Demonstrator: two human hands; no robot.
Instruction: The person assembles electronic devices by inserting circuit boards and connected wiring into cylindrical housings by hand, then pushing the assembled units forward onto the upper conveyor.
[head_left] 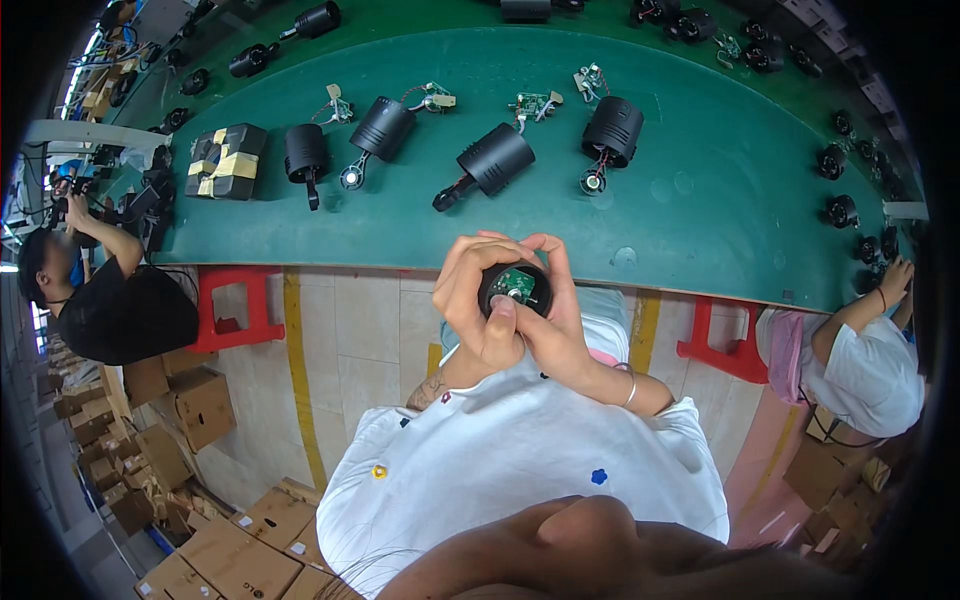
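Observation:
Between both hands, just off the table's near edge, is a black cylindrical housing (543,283) with its round open end facing up. A small green circuit board (516,284) sits inside that end. My left hand (468,293) wraps round the housing's left side, its thumb over the opening at the board's lower edge. On the other side, my right hand (558,325) closes round the housing, with its thumb at the near rim. Farther off on the table lie similar black housings, one with a short black stem (496,160) and one with wires and a ring-shaped end (612,132).
The green table (400,235) spans the front. A black block bound with yellow tape (227,162) stands at its left. Red stools (238,308) flank me, and co-workers sit at far left (125,300) and far right (865,365). Cardboard boxes (235,560) fill the lower left.

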